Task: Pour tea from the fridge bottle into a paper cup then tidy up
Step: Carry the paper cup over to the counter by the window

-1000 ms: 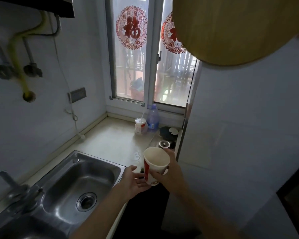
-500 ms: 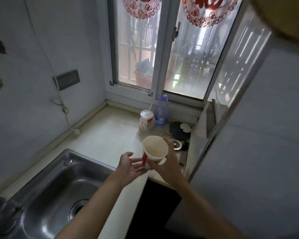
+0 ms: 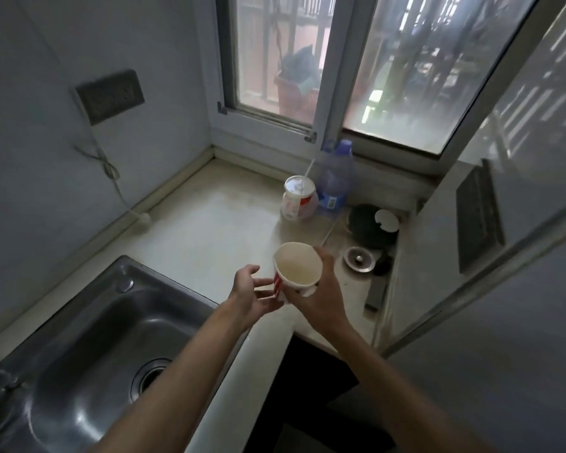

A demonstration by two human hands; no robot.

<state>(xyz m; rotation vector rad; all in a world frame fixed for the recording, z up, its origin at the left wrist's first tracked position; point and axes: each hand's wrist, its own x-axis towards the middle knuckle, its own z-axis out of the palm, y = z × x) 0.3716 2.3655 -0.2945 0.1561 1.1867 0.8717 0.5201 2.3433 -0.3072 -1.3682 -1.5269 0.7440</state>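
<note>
My right hand [image 3: 321,289] grips a red and white paper cup [image 3: 297,264], held upright above the front part of the pale counter [image 3: 209,230]. The cup's inside looks empty. My left hand [image 3: 252,291] is just left of the cup, palm up, fingers spread and touching the cup's lower side. A clear blue-tinted plastic bottle [image 3: 335,178] stands at the back of the counter by the window. No tea bottle from the fridge is in view.
A lidded cup with a straw [image 3: 298,197] stands beside the blue bottle. A dark round lid [image 3: 371,225] and a small metal disc [image 3: 358,259] lie at the counter's right. A steel sink [image 3: 89,354] is at the left, a grey fridge side [image 3: 504,289] at the right.
The camera has tilted down and moved closer to the counter. The cup and both hands have moved forward over the counter. The right hand's grip holds.
</note>
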